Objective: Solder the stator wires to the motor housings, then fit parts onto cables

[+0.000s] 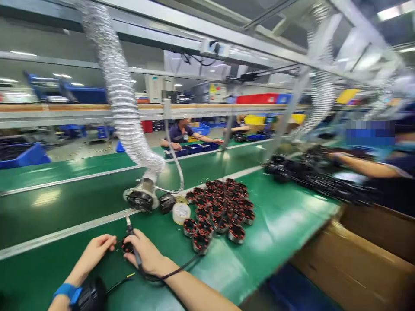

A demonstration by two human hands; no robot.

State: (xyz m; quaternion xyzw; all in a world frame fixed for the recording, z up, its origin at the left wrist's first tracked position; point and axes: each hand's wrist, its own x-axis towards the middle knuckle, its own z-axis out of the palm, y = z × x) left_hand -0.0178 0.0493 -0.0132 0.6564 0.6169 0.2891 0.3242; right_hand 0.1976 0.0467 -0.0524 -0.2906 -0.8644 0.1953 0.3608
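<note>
My right hand [147,255] is wrapped round a soldering iron [137,258], its tip pointing up and away and its cord running back over my forearm. Under those fingers is a motor stator [127,247] with dark and red windings, partly hidden; whether the hand also grips it I cannot tell. Just left of the stator, my left hand [96,252] has thumb and forefinger pinched together, and what lies between them is too small to make out. A blue band circles the left wrist. Beside it sits a black rounded housing [92,293] with a cable ending in a yellow-tipped wire.
Several stators [220,207] stand grouped on the green bench [275,224]. A tape roll [181,213] and a fume duct [125,99] with a black grille are behind my hands. Black cables [311,177] lie near a co-worker's arm [366,164]; cardboard boxes [356,255] stand below right.
</note>
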